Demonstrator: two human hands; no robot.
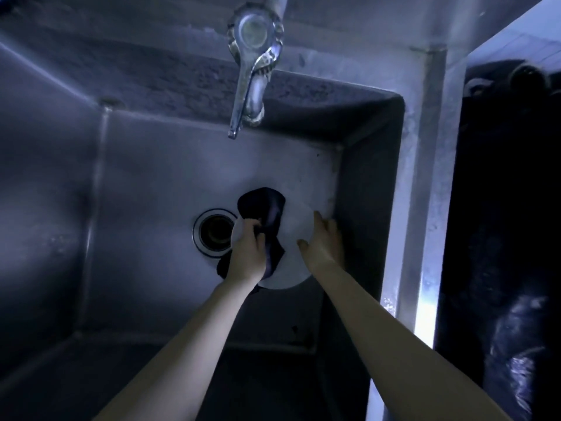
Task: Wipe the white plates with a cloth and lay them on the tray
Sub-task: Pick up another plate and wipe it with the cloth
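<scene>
Deep in a steel sink [145, 183], a white plate [293, 229] lies low near the right wall. My left hand [247, 253] grips a dark cloth [267, 208] that lies over the plate's left half. On the plate's right edge is my right hand [323, 241], fingers spread along the rim and thumb on the plate's face. Another white plate [315, 189] shows behind the first, partly hidden by it. No tray is in view.
A chrome tap [250, 83] hangs over the back of the sink. The round drain [212, 232] sits just left of the plate. A steel rim [425, 183] bounds the sink on the right, with a dark space and a black bag [513, 329] beyond it.
</scene>
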